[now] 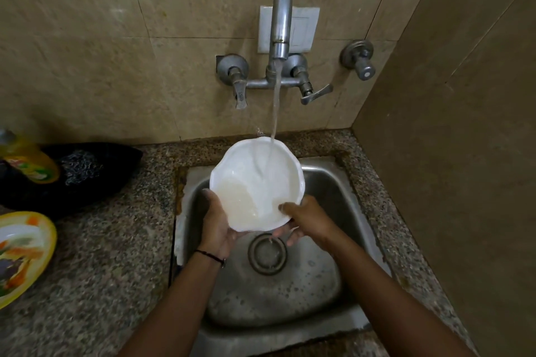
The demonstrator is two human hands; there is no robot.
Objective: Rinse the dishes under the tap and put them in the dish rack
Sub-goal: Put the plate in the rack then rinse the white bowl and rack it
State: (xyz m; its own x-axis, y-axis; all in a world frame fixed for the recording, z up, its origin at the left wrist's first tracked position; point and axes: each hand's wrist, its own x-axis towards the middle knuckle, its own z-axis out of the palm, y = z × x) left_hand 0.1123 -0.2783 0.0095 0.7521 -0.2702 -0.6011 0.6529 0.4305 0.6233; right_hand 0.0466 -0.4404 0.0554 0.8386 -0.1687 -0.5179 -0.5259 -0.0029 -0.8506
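Beige tiled corner, granite table (116, 255) around a steel sink (336, 182). Over the sink, under the running tap (280, 23): white scalloped bowl (246, 180), mouth tipped toward the wearer, cloudy water pooled at its near-left side. Left grip (216, 220) curled round the left rim; right grip (307, 220) pinching the near-right rim, thumb inside. No dish rack in view. Floral yellow plate (20, 255) far left on the table, nearer the left grip.
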